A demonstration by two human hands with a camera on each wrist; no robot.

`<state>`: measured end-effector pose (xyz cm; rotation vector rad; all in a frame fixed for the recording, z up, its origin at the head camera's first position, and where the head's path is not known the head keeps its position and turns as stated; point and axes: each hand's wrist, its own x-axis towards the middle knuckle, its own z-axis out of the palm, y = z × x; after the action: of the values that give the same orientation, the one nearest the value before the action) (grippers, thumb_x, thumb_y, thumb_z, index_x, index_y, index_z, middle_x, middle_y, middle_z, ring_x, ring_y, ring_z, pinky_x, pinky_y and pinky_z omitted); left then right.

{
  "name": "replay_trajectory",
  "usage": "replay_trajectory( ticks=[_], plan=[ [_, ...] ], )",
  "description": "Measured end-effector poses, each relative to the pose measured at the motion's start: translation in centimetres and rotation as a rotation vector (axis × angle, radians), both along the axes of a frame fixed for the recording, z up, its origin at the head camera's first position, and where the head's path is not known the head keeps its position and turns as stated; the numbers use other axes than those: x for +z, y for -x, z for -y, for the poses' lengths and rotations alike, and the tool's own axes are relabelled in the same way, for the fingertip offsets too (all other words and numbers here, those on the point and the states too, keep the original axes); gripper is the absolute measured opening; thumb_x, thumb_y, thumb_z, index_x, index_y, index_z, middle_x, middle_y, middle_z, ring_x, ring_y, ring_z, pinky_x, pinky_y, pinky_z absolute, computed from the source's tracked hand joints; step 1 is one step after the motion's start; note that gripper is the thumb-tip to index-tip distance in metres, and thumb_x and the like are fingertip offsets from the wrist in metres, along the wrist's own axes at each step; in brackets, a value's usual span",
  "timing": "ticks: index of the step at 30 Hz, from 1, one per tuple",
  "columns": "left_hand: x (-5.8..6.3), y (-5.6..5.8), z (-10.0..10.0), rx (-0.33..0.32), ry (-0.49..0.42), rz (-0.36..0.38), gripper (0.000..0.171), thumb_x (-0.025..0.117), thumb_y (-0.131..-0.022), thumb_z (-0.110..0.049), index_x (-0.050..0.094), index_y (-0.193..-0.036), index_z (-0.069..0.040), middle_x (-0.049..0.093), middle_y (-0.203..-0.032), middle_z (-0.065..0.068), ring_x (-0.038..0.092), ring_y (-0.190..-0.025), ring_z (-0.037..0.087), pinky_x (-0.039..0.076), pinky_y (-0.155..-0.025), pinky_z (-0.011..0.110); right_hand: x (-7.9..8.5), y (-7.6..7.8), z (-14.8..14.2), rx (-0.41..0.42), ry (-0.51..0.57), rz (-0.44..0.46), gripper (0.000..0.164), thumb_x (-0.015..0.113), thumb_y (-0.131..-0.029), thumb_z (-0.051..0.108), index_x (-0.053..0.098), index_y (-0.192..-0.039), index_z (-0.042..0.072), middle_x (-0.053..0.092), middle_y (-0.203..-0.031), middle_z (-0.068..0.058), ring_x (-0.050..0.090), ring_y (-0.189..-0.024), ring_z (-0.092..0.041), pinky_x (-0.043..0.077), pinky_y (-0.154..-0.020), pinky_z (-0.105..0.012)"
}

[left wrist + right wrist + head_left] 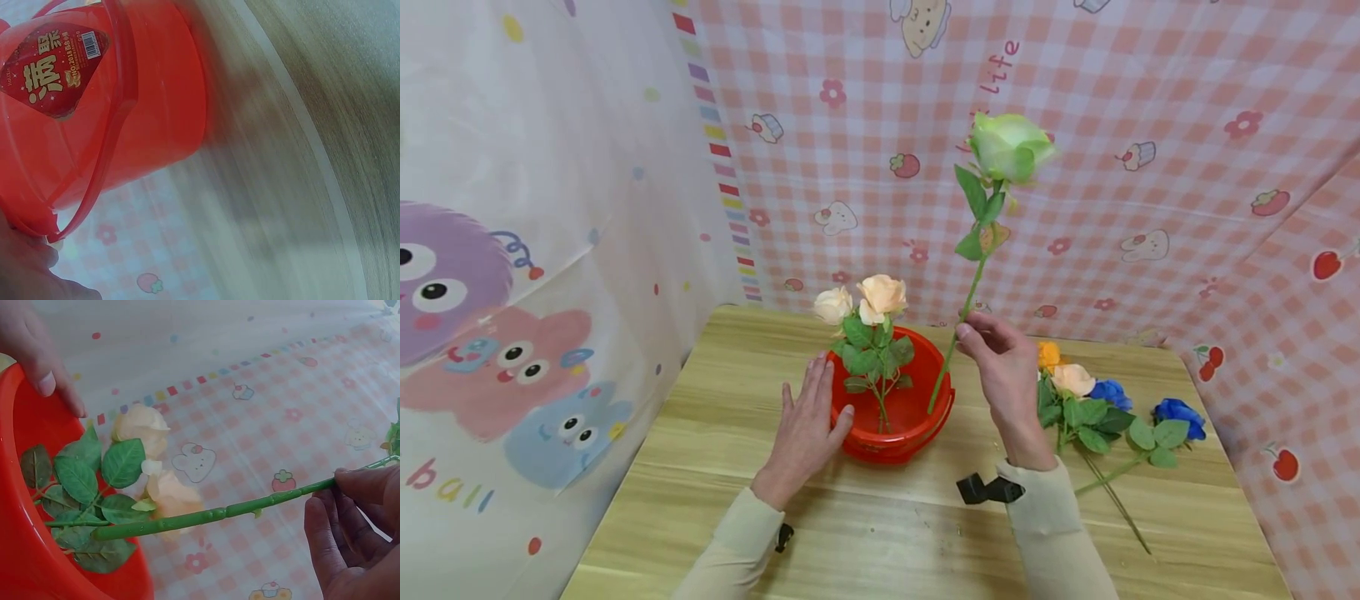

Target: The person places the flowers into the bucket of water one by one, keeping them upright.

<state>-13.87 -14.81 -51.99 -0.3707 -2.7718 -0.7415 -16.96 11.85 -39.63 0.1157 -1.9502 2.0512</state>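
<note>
A red plastic bucket (891,446) stands on the wooden table, with peach roses (882,298) upright inside it. My left hand (805,425) rests on the bucket's left rim, its fingers fairly straight. Between thumb and fingers, my right hand (1006,375) pinches the green stem (206,517) of a pale green-white rose (1011,148). That rose is upright with a slight tilt, its bloom high above the bucket. The stem's lower end hangs over the bucket opening, right of the peach roses. In the left wrist view the bucket side (165,94) shows a label and a handle.
To the right on the table (715,467) lie more flowers: an orange one (1048,356), a peach rose (1073,380) and blue roses (1180,417), stems pointing forward. A pink checked cloth (865,183) hangs behind, and a white printed cloth (587,100) at left.
</note>
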Motion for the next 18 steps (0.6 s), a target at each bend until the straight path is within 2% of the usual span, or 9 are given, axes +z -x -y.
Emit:
replay_trajectory(
  ticks=[3,10,13,18],
  plan=[
    [0.0,0.0,0.0,0.002,0.004,0.003,0.074,0.047,-0.104,-0.038,0.027,-0.16,0.005,0.017,-0.172,0.015,0.017,-0.157,0.035,0.014,-0.115,0.077,-0.3,0.3,0.4,0.008,-0.017,-0.013,0.024,0.072,-0.095,0.002,0.072,-0.116,-0.009,0.074,-0.102,-0.003,0.072,-0.086,-0.017,0.061,-0.081,-0.031],
    [0.0,0.0,0.0,0.001,0.005,-0.003,0.074,0.048,-0.103,-0.037,0.027,-0.161,0.005,0.018,-0.172,0.016,0.018,-0.157,0.036,0.014,-0.115,0.077,-1.2,1.1,1.4,0.028,-0.107,-0.015,0.021,0.072,-0.096,0.006,0.073,-0.113,-0.005,0.073,-0.102,-0.015,0.069,-0.083,-0.02,0.061,-0.08,-0.031],
    [0.1,0.0,0.0,-0.002,0.004,-0.001,0.074,0.048,-0.103,-0.037,0.027,-0.16,0.005,0.017,-0.172,0.016,0.018,-0.157,0.036,0.014,-0.115,0.077,-1.7,1.3,1.7,0.019,-0.158,0.009,0.02,0.073,-0.095,0.008,0.075,-0.112,-0.002,0.073,-0.104,-0.016,0.069,-0.088,-0.019,0.059,-0.079,-0.028],
    [0.0,0.0,0.0,0.001,0.009,0.005,0.074,0.047,-0.103,-0.038,0.027,-0.16,0.006,0.016,-0.172,0.015,0.017,-0.157,0.036,0.015,-0.115,0.077,-2.6,1.6,2.3,0.014,-0.227,0.033,0.017,0.074,-0.094,0.008,0.076,-0.108,-0.001,0.074,-0.101,-0.017,0.071,-0.094,-0.026,0.057,-0.076,-0.022]
  ],
)
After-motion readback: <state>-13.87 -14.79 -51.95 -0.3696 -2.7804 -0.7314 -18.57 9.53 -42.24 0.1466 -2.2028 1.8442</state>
